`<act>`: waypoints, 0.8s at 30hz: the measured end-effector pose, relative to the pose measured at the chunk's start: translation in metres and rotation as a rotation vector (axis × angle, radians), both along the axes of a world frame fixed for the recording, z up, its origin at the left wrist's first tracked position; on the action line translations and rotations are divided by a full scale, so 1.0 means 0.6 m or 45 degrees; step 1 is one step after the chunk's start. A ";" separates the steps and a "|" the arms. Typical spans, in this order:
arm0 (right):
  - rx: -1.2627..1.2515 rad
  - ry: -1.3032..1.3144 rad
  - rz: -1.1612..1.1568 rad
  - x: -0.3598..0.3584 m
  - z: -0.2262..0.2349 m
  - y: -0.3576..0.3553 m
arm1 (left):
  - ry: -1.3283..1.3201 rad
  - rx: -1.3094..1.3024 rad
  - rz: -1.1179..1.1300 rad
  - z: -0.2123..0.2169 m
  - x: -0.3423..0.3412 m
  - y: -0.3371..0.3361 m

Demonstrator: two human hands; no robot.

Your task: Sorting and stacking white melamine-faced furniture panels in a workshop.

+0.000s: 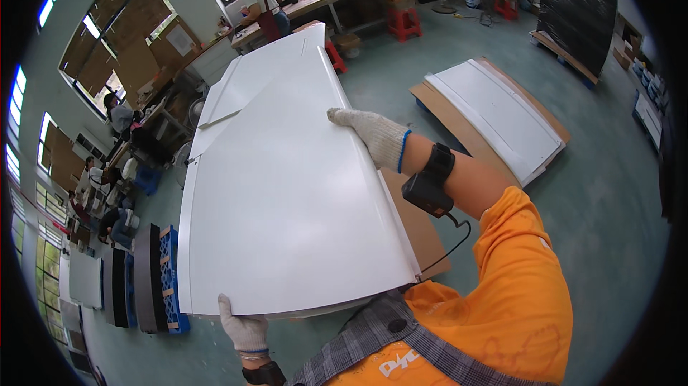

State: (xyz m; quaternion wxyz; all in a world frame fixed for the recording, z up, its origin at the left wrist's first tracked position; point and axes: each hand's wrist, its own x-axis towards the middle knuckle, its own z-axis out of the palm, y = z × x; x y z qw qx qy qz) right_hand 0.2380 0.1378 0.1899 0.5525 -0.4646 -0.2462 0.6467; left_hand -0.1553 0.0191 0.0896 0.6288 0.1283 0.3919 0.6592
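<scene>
Two hands: both are gloved and gripping one large white panel point(287, 192), one at each side, probably because it is too wide and floppy for a single grip.
Far left: blue pallets point(169, 278) and dark sheets are standing on edge by the wall, beside people sitting at a long surface point(154, 110) under the windows.
Left hand point(242, 329): it is pinching the panel's near lower corner, fingers curling up over the edge and thumb hidden beneath, so it seems to be carrying the weight from below.
Panel: it is being held up off the floor in front of the chest, tilting away from the person, its far end reaching toward another white panel point(251, 74) lying beyond it.
Right hand point(373, 135): it is clamping the right long edge, fingers lying flat and close together on the top face; the thumb is out of sight, so this grip is likely steadying the tilt.
Right: a stack of white panels point(494, 117) is lying on brown cardboard point(437, 103) on the green floor point(609, 192), which probably keeps their faces from scuffing.
</scene>
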 end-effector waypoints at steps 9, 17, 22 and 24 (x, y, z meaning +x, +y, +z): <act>-0.194 0.045 0.023 0.022 -0.100 -0.007 | -0.019 -0.032 -0.111 -0.060 -0.011 0.002; -0.381 0.019 -0.058 0.017 -0.137 0.003 | -0.094 -0.071 -0.009 -0.050 -0.006 0.006; -0.424 -0.111 -0.055 0.012 -0.150 0.009 | -0.156 -0.053 -0.054 -0.032 0.006 0.001; -0.450 -0.141 -0.073 0.008 -0.152 0.010 | -0.167 -0.044 -0.066 -0.032 0.006 -0.003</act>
